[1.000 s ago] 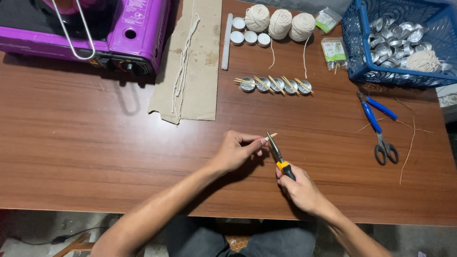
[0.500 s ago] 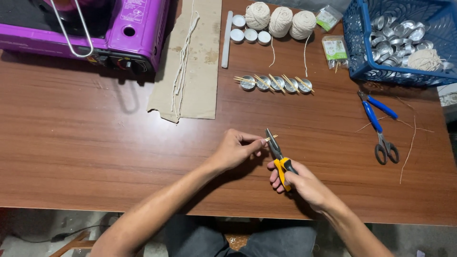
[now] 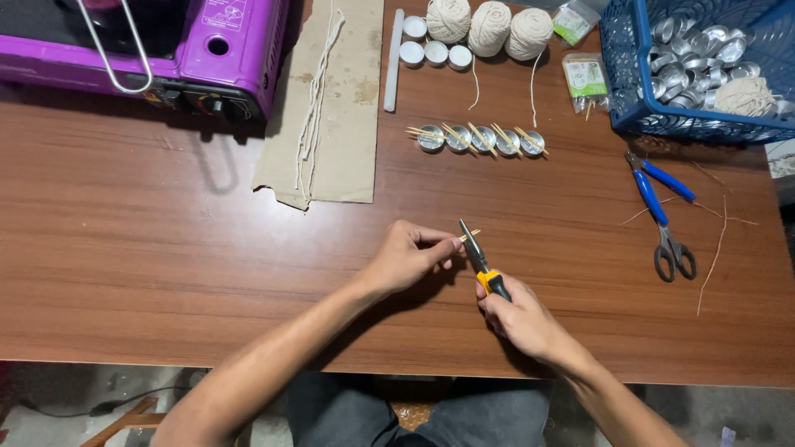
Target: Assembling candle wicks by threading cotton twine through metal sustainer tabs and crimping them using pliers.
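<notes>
Two hands busy, left hand (image 3: 407, 258) pinching thin stick (image 3: 470, 236), right hand (image 3: 517, 319) squeezing pliers (image 3: 482, 261) (nose closed on it).

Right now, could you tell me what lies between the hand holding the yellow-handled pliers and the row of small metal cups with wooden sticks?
In the head view, only bare brown wooden table lies between the right hand gripping the yellow-handled pliers and the row of small metal cups.

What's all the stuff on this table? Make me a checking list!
Surface: brown wooden table.
Job's things: left hand pinches a thin wooden stick; right hand grips yellow-handled pliers, tips at the stick.
Clutter: five metal cups topped with sticks, string balls, blue basket, blue pliers, scissors, cardboard, purple stove.
Grippers: both hands closed on their things.
Cables: one on the floor.
Surroundings: floor below.
</notes>
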